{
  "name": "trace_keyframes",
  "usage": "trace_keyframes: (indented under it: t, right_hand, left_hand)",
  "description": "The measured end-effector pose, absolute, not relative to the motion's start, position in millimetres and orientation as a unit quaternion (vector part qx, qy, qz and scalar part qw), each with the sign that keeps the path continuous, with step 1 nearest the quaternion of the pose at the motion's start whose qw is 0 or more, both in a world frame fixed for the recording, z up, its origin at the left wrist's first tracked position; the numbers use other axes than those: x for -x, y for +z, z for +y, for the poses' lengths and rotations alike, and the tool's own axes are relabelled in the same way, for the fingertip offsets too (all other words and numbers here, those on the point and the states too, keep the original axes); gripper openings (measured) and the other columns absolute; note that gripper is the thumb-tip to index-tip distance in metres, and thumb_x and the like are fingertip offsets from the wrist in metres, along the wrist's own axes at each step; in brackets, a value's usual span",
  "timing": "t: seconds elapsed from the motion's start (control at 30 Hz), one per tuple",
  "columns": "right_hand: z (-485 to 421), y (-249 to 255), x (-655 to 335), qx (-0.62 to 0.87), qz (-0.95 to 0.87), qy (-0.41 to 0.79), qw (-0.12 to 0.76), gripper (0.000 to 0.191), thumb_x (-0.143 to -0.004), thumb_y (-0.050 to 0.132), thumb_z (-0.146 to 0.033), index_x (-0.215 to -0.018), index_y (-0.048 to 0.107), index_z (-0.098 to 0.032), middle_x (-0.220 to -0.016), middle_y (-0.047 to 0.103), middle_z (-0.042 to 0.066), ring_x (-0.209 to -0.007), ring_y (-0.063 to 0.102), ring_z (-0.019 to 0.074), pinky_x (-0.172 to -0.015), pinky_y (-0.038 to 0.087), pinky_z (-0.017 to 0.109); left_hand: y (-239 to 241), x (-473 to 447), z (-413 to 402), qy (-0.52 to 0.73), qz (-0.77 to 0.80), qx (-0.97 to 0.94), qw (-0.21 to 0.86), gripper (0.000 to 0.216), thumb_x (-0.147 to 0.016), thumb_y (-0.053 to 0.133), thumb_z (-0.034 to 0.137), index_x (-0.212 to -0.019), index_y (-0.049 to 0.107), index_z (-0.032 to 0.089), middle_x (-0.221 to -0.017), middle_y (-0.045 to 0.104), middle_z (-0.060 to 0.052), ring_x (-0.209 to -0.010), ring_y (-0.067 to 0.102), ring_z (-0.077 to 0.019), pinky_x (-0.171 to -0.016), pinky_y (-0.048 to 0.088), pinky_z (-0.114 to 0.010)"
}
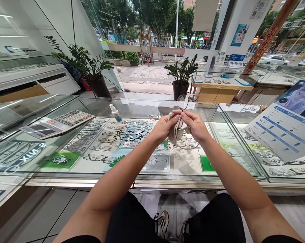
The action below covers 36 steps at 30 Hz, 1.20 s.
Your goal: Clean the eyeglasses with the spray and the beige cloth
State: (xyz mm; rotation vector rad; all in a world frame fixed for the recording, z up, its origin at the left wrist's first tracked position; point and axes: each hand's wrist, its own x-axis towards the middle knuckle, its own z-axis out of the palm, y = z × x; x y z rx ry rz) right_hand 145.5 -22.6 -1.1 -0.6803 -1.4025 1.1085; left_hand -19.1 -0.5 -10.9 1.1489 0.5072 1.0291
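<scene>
Above the glass counter, my left hand (164,127) and my right hand (194,125) meet, fingers pinched together. A crumpled beige cloth (176,134) hangs between them, gripped by my left hand. Upward from my fingertips sticks a pair of eyeglasses (183,102) with a thin dark frame and a round lens; my right hand pinches it. The rest of the frame is partly hidden by my fingers and the cloth. A white spray bottle (115,113) stands upright on the counter, to the left of my hands.
Beneath the glass counter top (152,178) lie several rows of eyeglass frames (132,134). A tilted calendar-like board (58,124) stands at left, a printed leaflet stand (284,131) at right. Beyond the counter are potted plants (181,88) and a display table (220,84).
</scene>
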Motion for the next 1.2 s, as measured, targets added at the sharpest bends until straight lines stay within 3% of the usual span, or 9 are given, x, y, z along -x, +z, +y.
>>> trace_keyframes:
  t: [0.1, 0.23, 0.43, 0.57, 0.9, 1.2]
  right_hand:
    - [-23.1, -0.6, -147.5, 0.287, -0.595, 0.474, 0.581, 0.041, -0.088, 0.087, -0.069, -0.106, 0.093, -0.032, -0.105, 0.081, 0.003, -0.097, 0.072, 0.0211, -0.091, 0.059, 0.036]
    - [-22.5, -1.8, -150.3, 0.295, -0.591, 0.470, 0.586, 0.039, -0.092, 0.086, -0.065, -0.106, 0.093, -0.030, -0.110, 0.083, 0.004, -0.106, 0.074, 0.0238, -0.100, 0.059, 0.039]
    - [-23.4, 1.0, -148.3, 0.308, -0.554, 0.472, 0.613, 0.040, -0.079, 0.095, -0.066, -0.093, 0.090, -0.029, -0.116, 0.088, 0.006, -0.121, 0.077, 0.0311, -0.108, 0.061, 0.045]
    - [-23.7, 2.9, -148.2, 0.310, -0.536, 0.478, 0.623, 0.041, -0.074, 0.098, -0.065, -0.089, 0.087, -0.028, -0.111, 0.088, 0.006, -0.115, 0.078, 0.0296, -0.107, 0.063, 0.046]
    - [-21.4, 2.8, -153.4, 0.306, -0.522, 0.509, 0.612, 0.042, -0.074, 0.099, -0.066, -0.088, 0.087, -0.028, -0.105, 0.087, 0.004, -0.090, 0.075, 0.0218, -0.083, 0.063, 0.037]
    - [-23.9, 3.4, -148.7, 0.301, -0.535, 0.492, 0.617, 0.044, -0.073, 0.099, -0.068, -0.089, 0.089, -0.028, -0.108, 0.088, 0.005, -0.099, 0.077, 0.0240, -0.096, 0.064, 0.040]
  left_hand:
    - [-11.2, 18.8, 0.4, 0.477, 0.218, -0.520, 0.674, 0.059, -0.067, 0.104, 0.065, -0.087, 0.078, 0.016, -0.077, 0.073, -0.001, -0.072, 0.062, -0.0134, -0.071, 0.047, -0.026]
    - [-10.4, 20.1, -0.7, 0.474, 0.220, -0.541, 0.659, 0.059, -0.068, 0.104, 0.064, -0.086, 0.077, 0.015, -0.079, 0.071, -0.001, -0.070, 0.059, -0.0118, -0.069, 0.046, -0.025]
    - [-5.6, 21.2, -6.9, 0.464, 0.229, -0.565, 0.643, 0.062, -0.066, 0.107, 0.057, -0.105, 0.081, 0.017, -0.081, 0.066, 0.002, -0.072, 0.057, -0.0113, -0.070, 0.045, -0.025]
    - [-6.6, 23.3, -5.9, 0.439, 0.223, -0.577, 0.652, 0.059, -0.071, 0.104, 0.058, -0.107, 0.079, 0.018, -0.085, 0.068, 0.001, -0.073, 0.058, -0.0123, -0.070, 0.045, -0.025]
    - [-3.9, 30.3, -2.3, 0.380, 0.198, -0.598, 0.678, 0.058, -0.073, 0.101, 0.065, -0.090, 0.075, 0.016, -0.081, 0.066, -0.002, -0.069, 0.057, -0.0130, -0.067, 0.043, -0.026]
    - [-8.8, 23.7, -6.3, 0.438, 0.224, -0.613, 0.618, 0.060, -0.067, 0.106, 0.057, -0.101, 0.079, 0.016, -0.082, 0.069, -0.001, -0.070, 0.059, -0.0129, -0.068, 0.046, -0.026]
